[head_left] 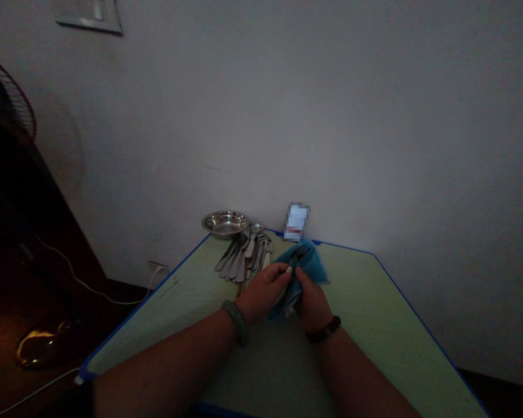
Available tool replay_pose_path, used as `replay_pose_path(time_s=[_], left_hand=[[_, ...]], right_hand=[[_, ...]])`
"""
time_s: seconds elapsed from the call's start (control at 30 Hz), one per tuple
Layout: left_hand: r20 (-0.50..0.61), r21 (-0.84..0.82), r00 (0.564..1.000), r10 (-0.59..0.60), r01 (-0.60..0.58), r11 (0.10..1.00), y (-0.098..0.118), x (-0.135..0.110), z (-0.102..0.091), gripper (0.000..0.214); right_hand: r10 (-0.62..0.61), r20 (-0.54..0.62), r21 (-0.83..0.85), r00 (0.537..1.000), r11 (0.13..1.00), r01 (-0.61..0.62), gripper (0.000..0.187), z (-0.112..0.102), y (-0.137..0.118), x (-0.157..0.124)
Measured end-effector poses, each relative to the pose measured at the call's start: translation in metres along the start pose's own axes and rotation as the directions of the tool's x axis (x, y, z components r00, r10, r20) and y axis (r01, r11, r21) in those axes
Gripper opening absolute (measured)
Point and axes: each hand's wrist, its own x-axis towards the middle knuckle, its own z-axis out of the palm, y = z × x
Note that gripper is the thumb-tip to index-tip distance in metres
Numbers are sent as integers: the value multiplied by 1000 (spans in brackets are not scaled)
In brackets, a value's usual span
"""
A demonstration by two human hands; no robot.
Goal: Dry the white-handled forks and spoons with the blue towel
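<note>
The left hand (264, 293) and the right hand (314, 305) are both closed and stand very near each other, and together they hold a crumpled blue cloth (307, 268) just above a pale green table with a thin blue edge (375, 313). The head of a metal fork (300, 252) comes out from the top of this cloth, with its tines pointing away from the person, so the rest of the fork seems to be inside the folds. The left wrist wears a green stone bangle (237, 322), and the right wrist wears a dark bead bracelet (323, 329). Just to the left of the cloth, a group of stainless steel spoons and forks (244, 258) lies close together on the table. Behind them, at the far edge, is a round stainless steel bowl (225, 224). A small pale object (296, 222) near the white wall (331, 116) is blurred, so I cannot tell what it is. Left of the table, a thin white cable (76, 278) runs to a wall socket (157, 267), and a part of a dark wire-guarded fan (4, 96) shows.
</note>
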Motion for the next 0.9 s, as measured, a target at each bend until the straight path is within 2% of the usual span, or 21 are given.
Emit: replay_pose_path(time_s=[0.17, 0.33, 0.47, 0.57, 0.73, 0.9], left_hand=[[3, -47, 997, -80, 80, 996, 1, -1, 2, 30], [38, -51, 973, -226, 227, 972, 1, -1, 5, 34], [45, 23, 963, -266, 265, 964, 1, -1, 5, 31], [63, 60, 956, -287, 283, 957, 3, -1, 5, 30], [96, 55, 929, -357, 354, 934, 6, -3, 5, 30], [117, 76, 935, -334, 326, 942, 2, -3, 5, 33]], right_hand=[[184, -89, 167, 979, 972, -168, 17, 4, -5, 1], [237, -15, 197, 971, 953, -230, 20, 9, -12, -4], [277, 70, 186, 958, 940, -285, 25, 6, -12, -5], [276, 60, 204, 959, 937, -283, 23, 1, -11, -4], [205, 14, 167, 979, 965, -204, 25, -5, -12, -1], [202, -31, 253, 979, 949, -188, 24, -3, -24, -1]])
